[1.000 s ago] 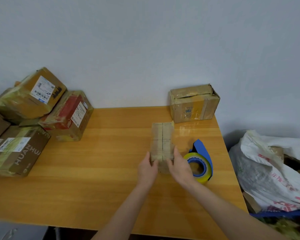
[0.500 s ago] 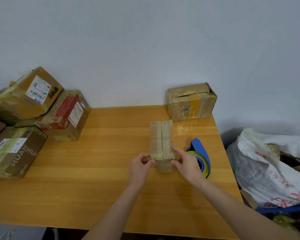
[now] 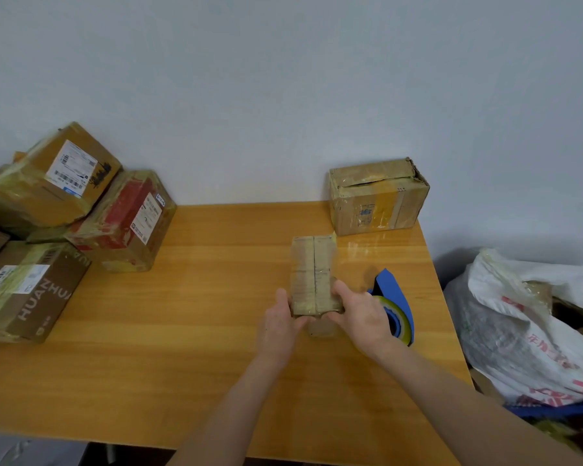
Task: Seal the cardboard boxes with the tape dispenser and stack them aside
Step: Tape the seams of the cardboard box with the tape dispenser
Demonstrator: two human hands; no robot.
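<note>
Wooden table [image 3: 182, 331] against a plain wall, with a small taped box [image 3: 313, 274] sitting on it. Both hands are on the box's near end: the left hand [image 3: 280, 321] curls its fingers round the left corner and the right hand [image 3: 360, 314] grips the right one. The blue tape dispenser [image 3: 396, 304] lies just right of that box, partly behind the right hand. Another box [image 3: 377, 196] sits behind it to the right, and a pile of boxes [image 3: 64, 213] is well off to its left.

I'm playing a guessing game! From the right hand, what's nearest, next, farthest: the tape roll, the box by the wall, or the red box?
1. Tape roll, just right of the right hand.
2. Box by the wall, at the table's far corner.
3. Red box, far left.
</note>
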